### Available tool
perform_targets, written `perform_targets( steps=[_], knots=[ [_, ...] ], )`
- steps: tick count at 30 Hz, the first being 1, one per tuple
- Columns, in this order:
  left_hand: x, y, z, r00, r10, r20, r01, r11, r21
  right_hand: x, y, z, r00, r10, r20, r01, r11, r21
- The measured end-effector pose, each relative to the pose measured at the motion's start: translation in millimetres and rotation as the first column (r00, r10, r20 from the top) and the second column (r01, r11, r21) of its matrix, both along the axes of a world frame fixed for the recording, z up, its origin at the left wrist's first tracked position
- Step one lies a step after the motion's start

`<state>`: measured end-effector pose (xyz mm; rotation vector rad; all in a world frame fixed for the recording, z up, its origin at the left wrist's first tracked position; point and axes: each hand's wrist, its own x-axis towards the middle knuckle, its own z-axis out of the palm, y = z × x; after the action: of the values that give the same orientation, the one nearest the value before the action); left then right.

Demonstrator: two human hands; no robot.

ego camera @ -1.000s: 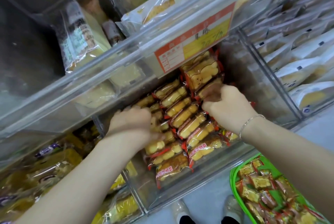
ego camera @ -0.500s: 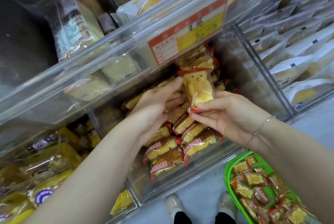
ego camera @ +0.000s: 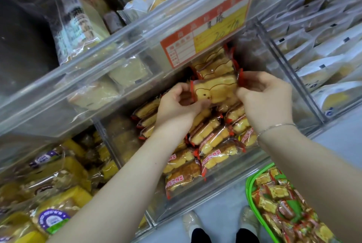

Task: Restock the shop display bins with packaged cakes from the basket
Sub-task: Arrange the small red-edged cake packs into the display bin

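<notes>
A bear-shaped packaged cake in clear wrap with red ends lies sideways above the clear display bin. My left hand pinches its left end and my right hand pinches its right end. Below the hands, the bin holds several rows of the same yellow cakes. A few more cakes stand at the back of the bin under the orange price tag. The green basket at bottom right holds several packaged cakes.
A higher clear bin with pale wrapped cakes overhangs on the left. Bins of white-wrapped snacks fill the right side. Yellow packaged breads sit in the lower left bin. My shoes stand on the grey floor below.
My hands left the rows in the bin. The right hand lifted one bear cake upright, then both hands turned it sideways and now hold it by its ends.
</notes>
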<state>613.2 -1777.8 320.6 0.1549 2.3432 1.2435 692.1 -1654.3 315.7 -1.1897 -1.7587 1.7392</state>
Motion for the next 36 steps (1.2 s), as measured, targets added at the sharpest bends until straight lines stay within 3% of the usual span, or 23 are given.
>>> perform_targets(
  steps=[6, 9, 12, 16, 19, 21, 23, 25, 27, 31, 36],
  knots=[
    [3, 32, -24, 0.99, 0.117, -0.079, -0.118, 0.993, -0.016, -26, -3, 4, 0.99, 0.023, 0.14, -0.067, 0.944, 0.322],
    [3, 41, -29, 0.984, 0.149, -0.093, -0.15, 0.989, -0.004, -28, 5, -2, 0.962, 0.089, 0.259, -0.201, 0.871, 0.449],
    [-2, 42, -27, 0.989, 0.097, -0.109, -0.104, 0.993, -0.053, -32, 14, -12, 0.935, 0.13, 0.33, -0.258, 0.887, 0.382],
    [-9, 41, -28, 0.988, -0.058, -0.141, 0.039, 0.99, -0.136, -43, 25, -21, 0.953, 0.178, 0.247, -0.236, 0.943, 0.232],
    [-8, 43, -32, 0.98, -0.042, -0.194, 0.018, 0.992, -0.123, -39, 27, -22, 0.943, 0.23, 0.241, -0.298, 0.906, 0.301],
    [-4, 44, -36, 0.974, -0.004, -0.227, -0.028, 0.99, -0.138, -33, 25, -21, 0.921, 0.273, 0.277, -0.372, 0.83, 0.416],
    [-3, 44, -39, 0.969, 0.008, -0.248, -0.049, 0.986, -0.158, -29, 22, -22, 0.864, 0.264, 0.429, -0.479, 0.692, 0.539],
    [-4, 44, -41, 0.966, 0.01, -0.257, -0.048, 0.989, -0.143, -28, 19, -21, 0.795, 0.118, 0.595, -0.554, 0.54, 0.634],
    [-6, 44, -41, 0.966, 0.002, -0.26, -0.036, 0.991, -0.127, -30, 17, -15, 0.789, 0.024, 0.614, -0.549, 0.476, 0.687],
    [-8, 45, -43, 0.961, -0.048, -0.274, 0.01, 0.99, -0.141, -29, 14, -13, 0.766, 0.065, 0.64, -0.582, 0.493, 0.647],
    [-10, 41, -35, 0.982, -0.027, -0.187, -0.005, 0.986, -0.167, -19, 14, -12, 0.764, 0.189, 0.617, -0.607, 0.534, 0.589]
  ],
)
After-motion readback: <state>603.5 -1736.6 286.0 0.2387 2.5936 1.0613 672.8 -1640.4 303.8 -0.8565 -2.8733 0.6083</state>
